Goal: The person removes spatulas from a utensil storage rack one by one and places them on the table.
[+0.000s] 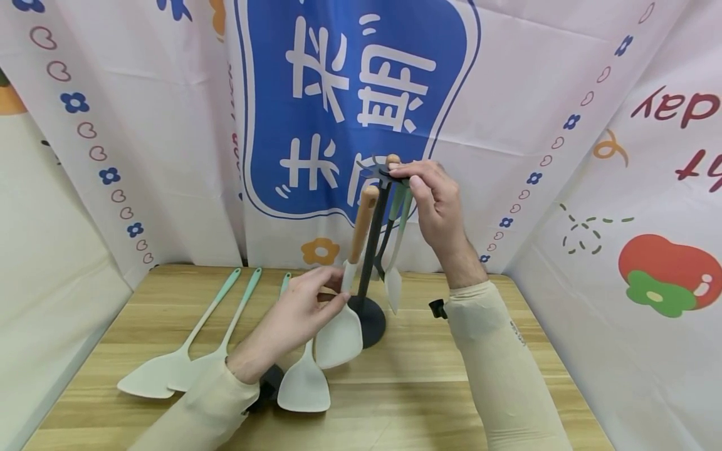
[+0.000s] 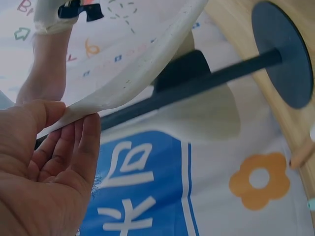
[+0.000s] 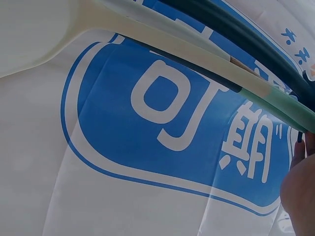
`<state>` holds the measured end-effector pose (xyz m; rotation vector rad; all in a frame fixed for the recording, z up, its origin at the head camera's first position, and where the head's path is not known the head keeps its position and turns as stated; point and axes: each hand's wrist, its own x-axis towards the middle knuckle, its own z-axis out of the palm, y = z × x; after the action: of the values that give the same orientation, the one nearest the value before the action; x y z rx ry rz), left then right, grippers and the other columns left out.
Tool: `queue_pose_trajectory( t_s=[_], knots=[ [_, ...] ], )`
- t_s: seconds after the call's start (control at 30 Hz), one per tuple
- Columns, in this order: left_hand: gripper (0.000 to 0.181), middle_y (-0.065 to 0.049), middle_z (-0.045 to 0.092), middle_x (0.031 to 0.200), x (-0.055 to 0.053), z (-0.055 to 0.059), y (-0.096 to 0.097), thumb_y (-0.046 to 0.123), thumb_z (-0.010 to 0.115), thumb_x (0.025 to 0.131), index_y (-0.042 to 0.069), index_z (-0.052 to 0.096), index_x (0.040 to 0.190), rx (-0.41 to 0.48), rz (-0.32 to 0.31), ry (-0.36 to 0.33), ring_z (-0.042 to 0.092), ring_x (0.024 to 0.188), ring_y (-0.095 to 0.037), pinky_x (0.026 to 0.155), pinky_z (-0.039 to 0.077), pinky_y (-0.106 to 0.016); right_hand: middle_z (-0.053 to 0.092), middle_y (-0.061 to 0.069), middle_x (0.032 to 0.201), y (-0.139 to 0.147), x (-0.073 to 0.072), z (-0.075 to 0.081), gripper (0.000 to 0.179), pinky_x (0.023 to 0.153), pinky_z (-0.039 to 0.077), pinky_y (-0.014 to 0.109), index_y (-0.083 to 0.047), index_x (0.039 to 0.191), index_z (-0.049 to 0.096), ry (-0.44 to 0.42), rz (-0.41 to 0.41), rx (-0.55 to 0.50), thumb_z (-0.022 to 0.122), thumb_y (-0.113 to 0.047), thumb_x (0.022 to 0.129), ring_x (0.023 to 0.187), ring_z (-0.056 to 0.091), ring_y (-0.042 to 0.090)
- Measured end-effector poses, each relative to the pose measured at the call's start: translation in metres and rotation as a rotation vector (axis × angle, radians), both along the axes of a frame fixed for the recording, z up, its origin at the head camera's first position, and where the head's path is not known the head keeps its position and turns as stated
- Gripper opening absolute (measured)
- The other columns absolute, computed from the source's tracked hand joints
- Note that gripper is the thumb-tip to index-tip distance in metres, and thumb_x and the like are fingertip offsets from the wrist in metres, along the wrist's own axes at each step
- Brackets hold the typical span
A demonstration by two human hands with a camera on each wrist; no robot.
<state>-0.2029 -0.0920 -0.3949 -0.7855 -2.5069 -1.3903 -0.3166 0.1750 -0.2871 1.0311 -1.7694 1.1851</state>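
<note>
My left hand (image 1: pixel 307 300) pinches the neck of a white turner (image 1: pixel 338 338) with a wooden handle (image 1: pixel 361 228). The turner hangs blade down beside a black utensil stand (image 1: pixel 369 257). In the left wrist view, its pale blade (image 2: pixel 142 73) is between my thumb and fingers. At the stand's top, my right hand (image 1: pixel 439 210) holds the hooked rim, index finger over it and thumb lower. Green-handled utensils (image 1: pixel 403 219) hang on the stand's right side, one with a white head. Another wooden handle end (image 1: pixel 393 159) shows behind the hooks.
Two white turners with mint handles, one outermost (image 1: pixel 158 374) and one partly under my left forearm (image 1: pixel 205 369), lie on the wooden table (image 1: pixel 429 401) at left. A third white turner (image 1: pixel 304 385) lies in front of the stand's round base (image 1: pixel 373 326). Printed cloth (image 1: pixel 507 75) hangs behind.
</note>
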Motion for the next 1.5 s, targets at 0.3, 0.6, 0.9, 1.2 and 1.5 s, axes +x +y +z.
queue_pose_trajectory(
  t_s=[0.3,0.6,0.9,1.2,1.5],
  knots=[
    [0.026,-0.010,0.082,0.128,0.001,0.007,-0.033,0.006,0.080,0.112,0.006,0.077,0.138,-0.005,0.104,0.011,0.082,0.122,-0.028,0.104,0.074,-0.040,0.082,0.033,0.124,0.000,0.000,-0.001,0.040,0.111,0.055,0.028,0.012,0.122,0.080,0.017,0.008,-0.008,0.050,-0.013,0.114,0.125,0.071,0.005],
    [0.027,-0.017,0.081,0.129,0.004,0.019,-0.065,0.008,0.079,0.113,0.002,0.077,0.139,-0.031,0.218,0.055,0.081,0.122,-0.034,0.105,0.073,-0.051,0.083,0.032,0.126,0.000,0.000,-0.001,0.040,0.112,0.054,0.028,0.010,0.122,0.081,0.012,0.003,-0.010,0.050,-0.014,0.114,0.125,0.071,0.007],
    [0.030,-0.020,0.080,0.130,0.005,0.020,-0.094,0.007,0.077,0.113,0.000,0.075,0.142,-0.017,0.281,0.108,0.077,0.122,-0.034,0.103,0.071,-0.031,0.082,0.033,0.126,0.000,-0.001,-0.002,0.041,0.112,0.054,0.028,0.012,0.123,0.080,0.011,0.007,-0.013,0.049,-0.013,0.114,0.125,0.070,0.006],
    [0.032,-0.026,0.078,0.135,0.001,0.018,-0.117,0.008,0.070,0.117,-0.003,0.071,0.147,0.018,0.317,0.101,0.074,0.124,-0.027,0.099,0.047,0.006,0.082,0.033,0.127,0.001,-0.001,-0.003,0.041,0.113,0.054,0.028,0.011,0.123,0.080,0.003,0.004,-0.012,0.049,-0.013,0.114,0.126,0.070,0.007],
    [0.036,-0.027,0.077,0.142,-0.001,0.016,-0.145,0.014,0.062,0.122,-0.001,0.067,0.154,0.036,0.360,0.071,0.058,0.116,0.019,0.098,0.046,0.006,0.082,0.033,0.127,0.001,-0.001,-0.003,0.041,0.114,0.054,0.029,0.012,0.123,0.080,0.000,0.002,-0.010,0.049,-0.014,0.114,0.126,0.070,0.007]
  ],
)
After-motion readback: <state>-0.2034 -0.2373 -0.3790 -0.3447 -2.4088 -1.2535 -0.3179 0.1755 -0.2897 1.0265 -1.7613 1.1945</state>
